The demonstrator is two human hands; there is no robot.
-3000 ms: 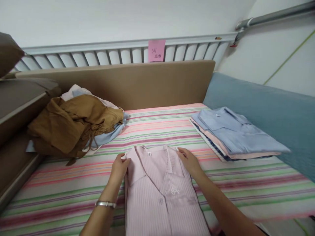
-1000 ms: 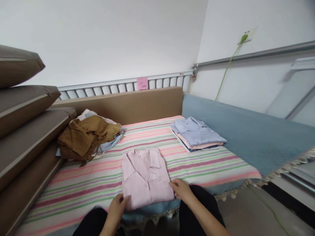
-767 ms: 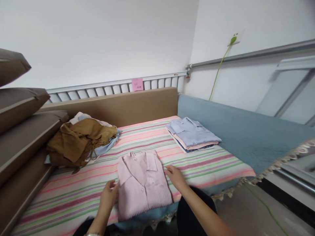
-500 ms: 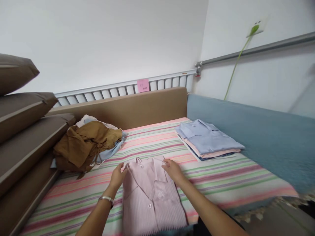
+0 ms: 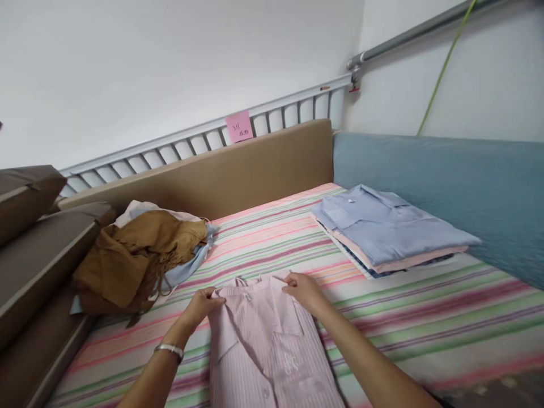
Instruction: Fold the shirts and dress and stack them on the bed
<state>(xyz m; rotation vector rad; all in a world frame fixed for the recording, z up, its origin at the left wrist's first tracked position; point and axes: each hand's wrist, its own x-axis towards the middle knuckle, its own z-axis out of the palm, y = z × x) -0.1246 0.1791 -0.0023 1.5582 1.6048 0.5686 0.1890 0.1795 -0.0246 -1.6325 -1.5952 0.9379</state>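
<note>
A pale pink ribbed shirt lies folded, front up, on the striped cover, its lower edge cut off by the frame. My left hand pinches its left shoulder beside the collar. At the opposite shoulder, my right hand has thumb and fingers closed on the fabric. Between the two hands the collar stands slightly raised. White embroidery and a button show on the shirt's front. A silver bracelet circles my left wrist.
A stack of folded clothes with a light blue shirt on top lies to the right. At left is a rumpled heap with a brown garment, beside stacked brown cushions. A padded board and a blue backrest border the striped cover.
Both hands moved from the shirt's lower corners up to its shoulders and now grip them. The collar end has lifted a little. The view has shifted closer and tilted.
</note>
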